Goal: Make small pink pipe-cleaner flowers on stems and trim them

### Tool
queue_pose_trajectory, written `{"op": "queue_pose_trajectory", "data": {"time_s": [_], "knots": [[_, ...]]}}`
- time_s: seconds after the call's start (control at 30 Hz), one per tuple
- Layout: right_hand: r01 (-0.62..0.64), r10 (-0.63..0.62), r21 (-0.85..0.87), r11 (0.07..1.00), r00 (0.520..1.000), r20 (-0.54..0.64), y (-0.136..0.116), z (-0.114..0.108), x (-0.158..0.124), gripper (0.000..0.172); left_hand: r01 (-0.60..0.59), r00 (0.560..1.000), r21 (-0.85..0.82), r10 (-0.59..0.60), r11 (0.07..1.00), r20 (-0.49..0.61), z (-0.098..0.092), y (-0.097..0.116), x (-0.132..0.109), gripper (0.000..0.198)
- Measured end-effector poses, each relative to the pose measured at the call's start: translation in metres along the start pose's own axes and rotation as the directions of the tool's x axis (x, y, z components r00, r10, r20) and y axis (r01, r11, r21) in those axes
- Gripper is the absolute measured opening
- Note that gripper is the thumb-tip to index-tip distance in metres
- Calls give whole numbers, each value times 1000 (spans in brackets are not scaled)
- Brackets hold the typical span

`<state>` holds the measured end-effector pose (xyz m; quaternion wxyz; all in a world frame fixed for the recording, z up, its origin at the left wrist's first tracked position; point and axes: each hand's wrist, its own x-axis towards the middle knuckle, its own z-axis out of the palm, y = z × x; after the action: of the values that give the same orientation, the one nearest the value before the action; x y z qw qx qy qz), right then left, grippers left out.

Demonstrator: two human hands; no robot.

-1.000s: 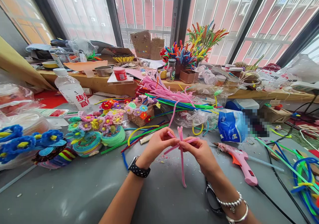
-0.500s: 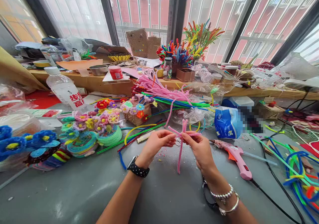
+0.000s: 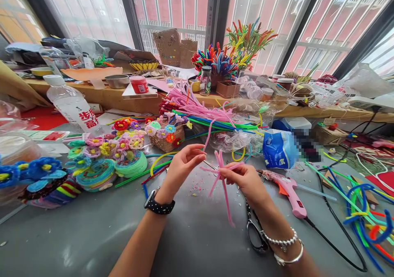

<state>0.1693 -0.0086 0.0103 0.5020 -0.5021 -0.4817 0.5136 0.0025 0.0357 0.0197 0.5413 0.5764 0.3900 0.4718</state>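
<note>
Pink pipe cleaners (image 3: 226, 199), crossed into a star with several arms, are pinched at their centre between the thumb and fingers of my right hand (image 3: 246, 181). One arm of the star hangs down over the grey tabletop. Just left of it, my left hand (image 3: 184, 166) holds nothing, its thumb and forefinger apart. Black-handled scissors (image 3: 256, 232) lie beneath my right wrist, partly covered by it. A pink glue gun (image 3: 287, 191) rests to the right of that hand.
Pipe-cleaner flower pots (image 3: 98, 172) stand at the left, near a water bottle (image 3: 72, 104). Behind my hands lies a pile of pink pipe cleaners (image 3: 197, 104). A blue tissue pack (image 3: 278, 149) is right of centre, with tangled pipe cleaners (image 3: 363, 211) and a black cord (image 3: 335, 244) farther right.
My left hand has let go of the pink star and moved slightly left and up. The star has turned in my right hand, and more of the scissors shows.
</note>
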Motion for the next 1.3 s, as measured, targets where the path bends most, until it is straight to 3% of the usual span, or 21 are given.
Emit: {"op": "queue_pose_trajectory", "data": {"time_s": [0.07,0.17,0.4,0.5,0.63,0.7,0.9,1.07,1.23,1.3], "knots": [[-9,12,-50,999,998,62,-3,5,-4,15,22,998,-13,-21,1000,64,1,2,-2,29],[-3,8,-77,997,998,62,-5,11,-8,16,62,988,-59,-53,996,144,6,1,-4,16],[55,-49,81,995,996,-71,1,12,-4,14,203,977,-366,-164,908,133,13,-13,-1,11],[30,-24,75,997,997,-69,4,11,-2,15,228,973,-393,-192,891,129,11,-16,0,13],[-29,29,38,999,1000,0,3,8,-1,18,145,983,-380,-178,914,-54,5,-13,1,17],[-49,48,18,999,998,32,1,6,-1,18,111,986,-309,-143,944,-84,2,-9,2,19],[-91,102,-61,994,971,216,2,8,-3,17,153,972,-25,-146,988,183,0,-3,-1,19],[-97,126,-111,989,943,307,3,10,-5,16,134,952,29,-137,991,272,2,-2,-3,19],[-85,88,-32,996,988,129,4,7,-1,17,157,983,-106,-145,982,114,3,-5,1,29],[-74,73,17,997,996,55,4,6,1,18,186,980,-131,-174,974,102,3,-5,1,35]]}}
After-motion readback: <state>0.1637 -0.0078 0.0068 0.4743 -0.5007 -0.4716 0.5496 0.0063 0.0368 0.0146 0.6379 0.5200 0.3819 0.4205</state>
